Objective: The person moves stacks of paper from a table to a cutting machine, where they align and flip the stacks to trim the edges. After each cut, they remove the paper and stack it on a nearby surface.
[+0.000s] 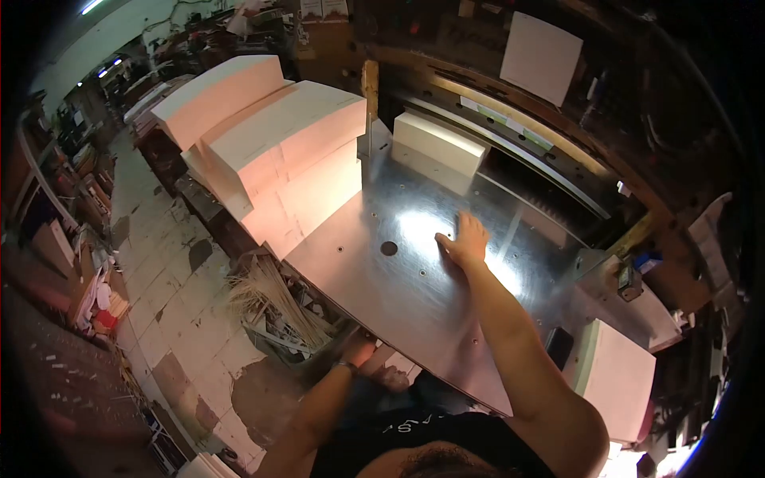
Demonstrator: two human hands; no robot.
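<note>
My right hand (466,240) is over the shiny metal table (382,295), fingers apart and nothing in it. The block of paper (438,147) at the back of the table, by the machine's slot, lies beyond it. My left hand (358,349) is low at the table's front edge, near the bin of paper strips (279,311); its fingers are blurred and partly hidden, so what they hold, if anything, does not show. Tall stacks of paper (295,175) stand on the left side of the table.
Another paper stack (613,374) stands at the right, beside a dark phone-like object (559,347). A metal box (613,295) borders the table's right side. A white sheet (542,57) hangs on the machine. Tiled floor (167,295) runs along the left.
</note>
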